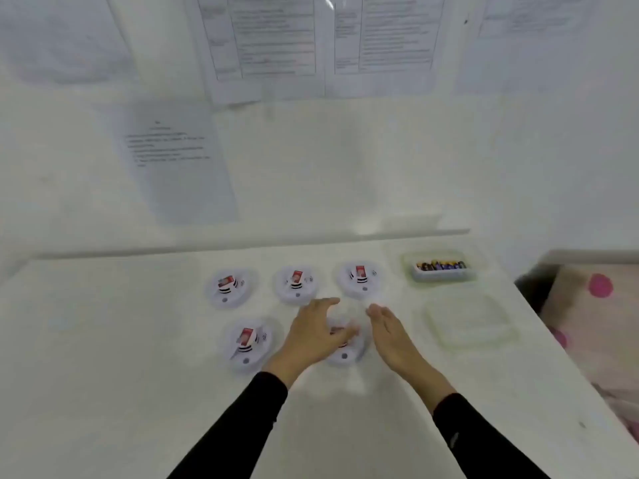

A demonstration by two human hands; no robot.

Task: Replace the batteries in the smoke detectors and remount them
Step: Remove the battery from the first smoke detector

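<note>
Several round white smoke detectors with red labels lie on the white table (103, 375). Three sit in a back row: a left detector (229, 288), a middle detector (296, 284) and a right detector (359, 280). A front-left detector (247, 344) lies nearer me. A front-middle detector (345, 350) is partly hidden under my left hand (311, 335), whose fingers spread over it. My right hand (392, 331) hovers just right of it, fingers apart, holding nothing. Whether the left hand touches the detector is blurred.
A clear box of batteries (442, 269) stands at the back right. Its clear lid (470, 323) lies in front of it. The table's right edge runs diagonally beside pink-dotted fabric (594, 305). Printed sheets hang on the wall (345, 167) behind.
</note>
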